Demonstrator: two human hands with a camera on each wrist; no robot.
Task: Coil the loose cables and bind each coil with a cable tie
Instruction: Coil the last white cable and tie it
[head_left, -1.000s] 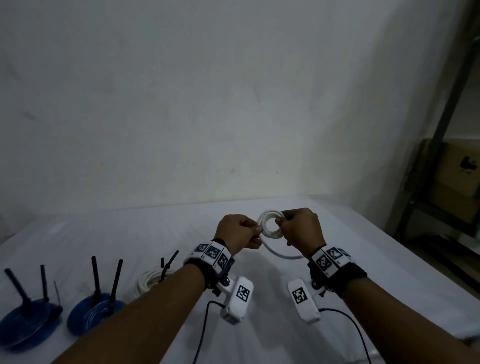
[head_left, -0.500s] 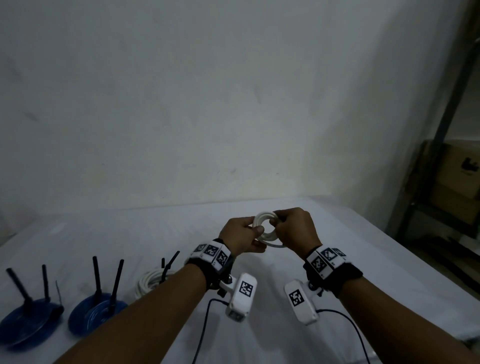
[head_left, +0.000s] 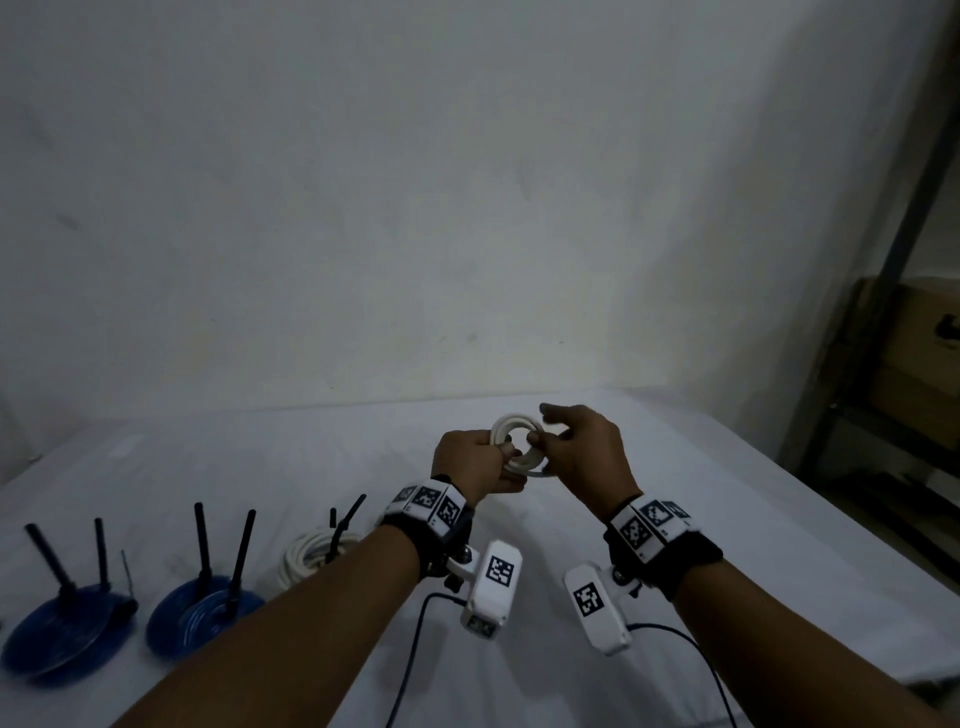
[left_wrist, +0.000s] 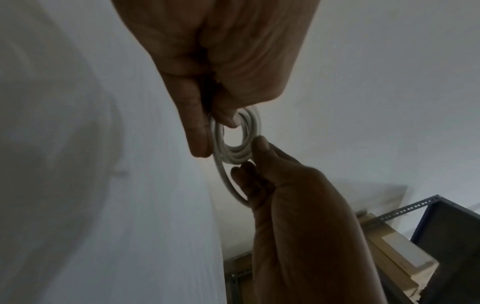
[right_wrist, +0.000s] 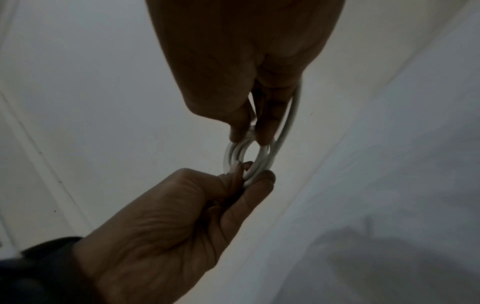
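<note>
A small white cable coil (head_left: 511, 427) is held in the air over the white table (head_left: 675, 493) by both hands. My left hand (head_left: 500, 451) pinches its near-left side between thumb and fingers; the left wrist view shows that hand (left_wrist: 210, 137) on the coil (left_wrist: 241, 153). My right hand (head_left: 540, 440) pinches the right side, with one finger raised above the ring. In the right wrist view that hand (right_wrist: 250, 136) nips the coil (right_wrist: 233, 154), and a last loose loop of cable (right_wrist: 291, 115) runs back along the fingers. No cable tie is on this coil.
A white coil bound with a black tie (head_left: 314, 553) lies on the table to the left. Two blue coils with upright black ties (head_left: 202, 613) (head_left: 67, 623) lie farther left. A metal shelf with cardboard boxes (head_left: 919, 374) stands at the right, past the table edge.
The slack loop that hung below the coil has shortened to a short tail. The right hand has turned over the coil and lifted a finger. Both hands stayed in place.
</note>
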